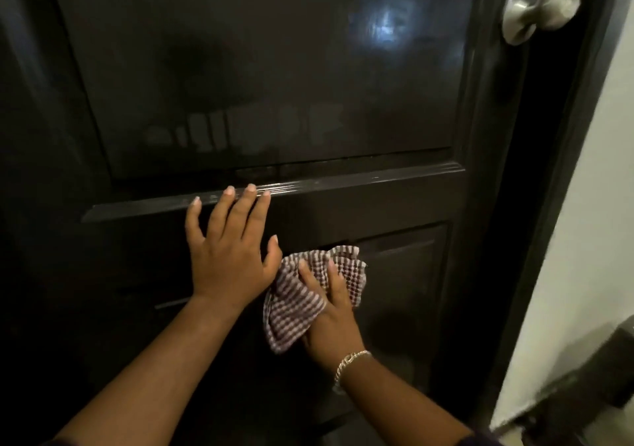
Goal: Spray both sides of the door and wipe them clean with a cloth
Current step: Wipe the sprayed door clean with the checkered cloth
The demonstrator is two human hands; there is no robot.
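The right hand is pressing a checked cloth flat-fingered on the dark door, under its rail; the left hand is bracing open beside it. Pushing could swing the door.

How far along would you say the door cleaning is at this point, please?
Done, apparently: spraying this face, since smears and a hazy patch show on the upper panel of the door. In hand: the right hand presses the checked cloth against the lower panel, while the left hand rests flat below the moulding. Left: wiping off those upper smears, and the door's other side, which is out of view.
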